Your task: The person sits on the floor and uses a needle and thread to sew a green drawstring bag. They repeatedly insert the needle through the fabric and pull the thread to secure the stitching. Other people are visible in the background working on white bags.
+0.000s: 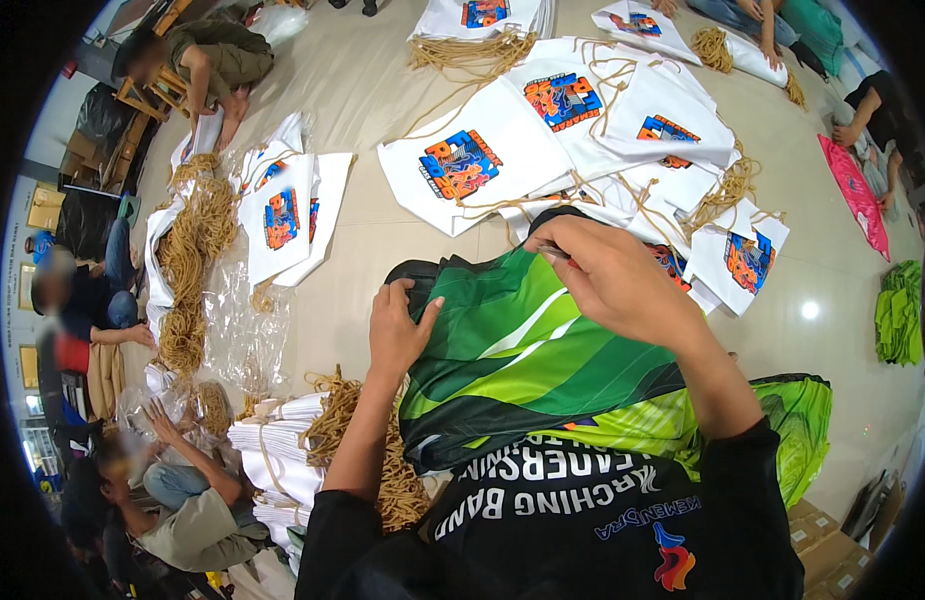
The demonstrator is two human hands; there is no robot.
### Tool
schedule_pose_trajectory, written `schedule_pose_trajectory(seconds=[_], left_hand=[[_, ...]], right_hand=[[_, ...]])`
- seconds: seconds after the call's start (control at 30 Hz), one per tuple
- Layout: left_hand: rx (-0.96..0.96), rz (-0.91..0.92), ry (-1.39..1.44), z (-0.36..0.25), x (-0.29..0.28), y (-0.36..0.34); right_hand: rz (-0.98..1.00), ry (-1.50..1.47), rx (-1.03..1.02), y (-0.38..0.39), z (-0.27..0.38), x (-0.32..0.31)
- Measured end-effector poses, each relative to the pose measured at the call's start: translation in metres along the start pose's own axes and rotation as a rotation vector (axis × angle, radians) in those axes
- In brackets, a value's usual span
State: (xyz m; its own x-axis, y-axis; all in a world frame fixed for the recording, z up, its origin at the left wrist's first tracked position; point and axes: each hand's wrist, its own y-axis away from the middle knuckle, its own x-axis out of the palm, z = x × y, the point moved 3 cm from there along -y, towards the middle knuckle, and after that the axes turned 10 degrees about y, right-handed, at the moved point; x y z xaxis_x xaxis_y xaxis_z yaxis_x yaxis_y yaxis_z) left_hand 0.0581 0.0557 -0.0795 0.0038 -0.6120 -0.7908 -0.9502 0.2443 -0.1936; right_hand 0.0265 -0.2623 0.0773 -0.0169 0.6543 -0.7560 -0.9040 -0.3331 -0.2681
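A green jersey [512, 350] with light green and white stripes and black edging lies across my lap. My left hand [392, 330] rests at its left edge by the black trim, thumb and fingers apart. At the jersey's far edge, my right hand [612, 275] is closed, its fingers pinching a small dark metal tool [552, 250] whose exact kind I cannot make out. Part of the far trim is hidden behind that hand. A lighter lime-green garment [797, 430] is under my right forearm and spreads to the right.
White printed drawstring bags [462, 165] lie in a pile ahead. Stacked bags with tan cords [282, 445] stand left, beside clear plastic wrap [247, 330]. People sit along the left and at far right. Folded lime garments [897, 310] and cardboard boxes [832, 550] are right.
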Motion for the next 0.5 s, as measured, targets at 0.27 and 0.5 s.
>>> schedule_pose_trajectory(seconds=[0.27, 0.5], left_hand=[[0.124, -0.033, -0.174, -0.021, 0.034, -0.032], [0.039, 0.169, -0.117, 0.006, 0.061, -0.073]], right_hand=[[-0.063, -0.22, 0.171, -0.002, -0.013, 0.024], [-0.072, -0.269, 0.254, 0.005, -0.031, 0.028]])
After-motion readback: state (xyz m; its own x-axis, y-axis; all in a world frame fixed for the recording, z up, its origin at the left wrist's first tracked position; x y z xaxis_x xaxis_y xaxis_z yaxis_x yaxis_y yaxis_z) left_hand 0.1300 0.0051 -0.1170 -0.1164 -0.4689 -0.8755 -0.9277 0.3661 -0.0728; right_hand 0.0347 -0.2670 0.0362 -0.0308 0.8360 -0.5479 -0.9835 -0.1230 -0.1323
